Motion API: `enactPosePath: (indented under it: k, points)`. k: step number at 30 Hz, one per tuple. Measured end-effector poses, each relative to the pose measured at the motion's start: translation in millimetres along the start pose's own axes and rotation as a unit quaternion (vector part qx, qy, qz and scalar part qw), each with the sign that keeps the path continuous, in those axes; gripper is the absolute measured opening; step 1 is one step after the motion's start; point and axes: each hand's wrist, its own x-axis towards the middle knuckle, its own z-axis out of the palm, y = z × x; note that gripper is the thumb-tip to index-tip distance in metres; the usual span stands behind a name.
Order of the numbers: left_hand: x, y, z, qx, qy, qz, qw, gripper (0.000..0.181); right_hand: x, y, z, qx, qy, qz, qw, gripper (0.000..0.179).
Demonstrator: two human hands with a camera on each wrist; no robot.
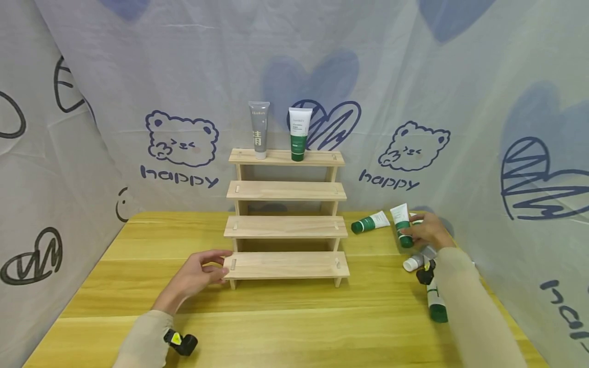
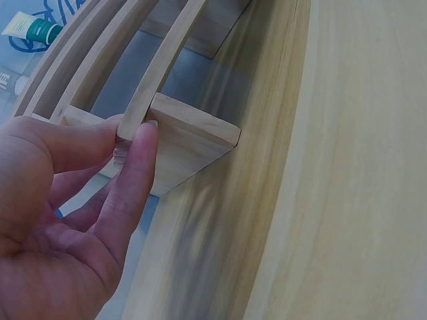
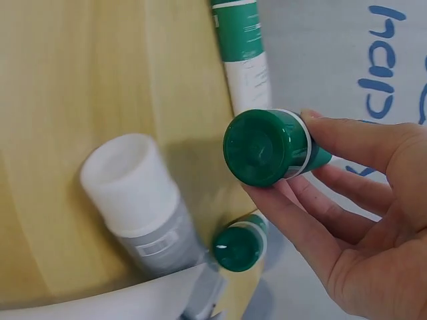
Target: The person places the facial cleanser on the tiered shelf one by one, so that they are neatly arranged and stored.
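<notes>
A four-step wooden display shelf (image 1: 285, 190) stands on the table. My left hand (image 1: 202, 276) pinches the left end of its lowest step, thumb and finger on the board's corner (image 2: 137, 113) in the left wrist view. Out to the right, my right hand (image 1: 429, 231) holds a green-and-white squeeze tube (image 1: 402, 225) between thumb and fingers, its green cap (image 3: 257, 148) facing the right wrist camera. On the top step, a grey tube (image 1: 259, 130) and another green-and-white tube (image 1: 300, 134) stand upright on their caps.
Beside the shelf lies a green-and-white tube (image 1: 370, 223). A grey tube with a white cap (image 1: 414, 262) lies below my right hand, and a green-capped tube (image 1: 437, 306) is partly hidden by the right sleeve. Behind the table hangs a printed curtain (image 1: 184, 76).
</notes>
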Motion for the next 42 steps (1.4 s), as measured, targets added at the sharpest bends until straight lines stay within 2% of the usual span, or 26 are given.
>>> enactPosePath:
  k: [8,15,24,35,42]
  points:
    - [-0.2,1.4,-0.1,0.001,0.001,-0.005,1.0,0.051,0.8,-15.7,-6.9,-0.009,0.001,0.014,0.9999,0.075]
    - [0.7,0.7,-1.3,0.003,0.001,-0.003,1.0,0.051,-1.9,-35.0,-12.9,0.005,0.003,-0.018,0.9998,0.072]
    - [0.7,2.9,-1.3,0.004,0.001,-0.004,1.0,0.052,-4.8,-64.8,-22.8,0.03,0.001,-0.033,0.999,0.071]
    - [0.3,2.5,0.2,0.0,-0.003,0.0,1.0,0.052,-7.0,-96.4,-19.5,0.05,0.026,-0.045,0.9974,0.07]
    - [-0.7,0.2,0.0,-0.001,-0.001,-0.001,1.0,0.052,-9.0,-113.8,-20.2,0.048,0.027,-0.069,0.9961,0.07]
